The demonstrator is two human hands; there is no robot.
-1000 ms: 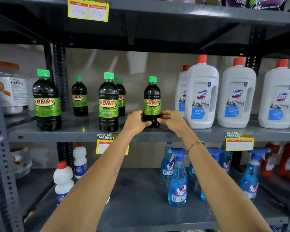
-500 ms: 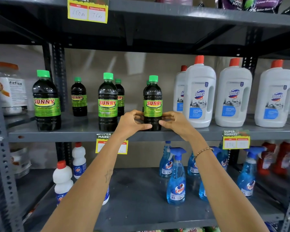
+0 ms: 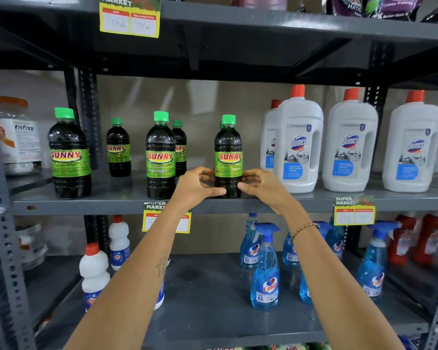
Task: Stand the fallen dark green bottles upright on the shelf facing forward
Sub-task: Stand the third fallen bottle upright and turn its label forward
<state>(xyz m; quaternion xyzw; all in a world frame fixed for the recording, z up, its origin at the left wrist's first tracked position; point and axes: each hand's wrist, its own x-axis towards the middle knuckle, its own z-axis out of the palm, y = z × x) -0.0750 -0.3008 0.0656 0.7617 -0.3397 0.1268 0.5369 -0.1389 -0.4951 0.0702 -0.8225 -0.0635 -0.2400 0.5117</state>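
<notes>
Both hands are on the rightmost Sunny bottle [image 3: 228, 157] at the front edge of the middle shelf [image 3: 116, 204]. It stands upright, green cap on top, label square to the front. The left hand [image 3: 196, 186] pinches the lower left side, thumb and fingers curled partly closed against the dark body; the right hand [image 3: 262, 186] mirrors it on the lower right, fingertips touching just under the label, a beaded bracelet [image 3: 304, 228] on that wrist. Crowding is light: a second front Sunny bottle [image 3: 160, 157] stands just left of the left hand, with another bottle partly hidden behind it. A further front bottle [image 3: 70, 155] stands far left, a smaller-looking one [image 3: 118, 149] set back between them. On the right, a white Domex jug [image 3: 297, 145] stands just beside the right hand. Below, blue Colin spray bottles [image 3: 264, 271] fill the lower shelf.
</notes>
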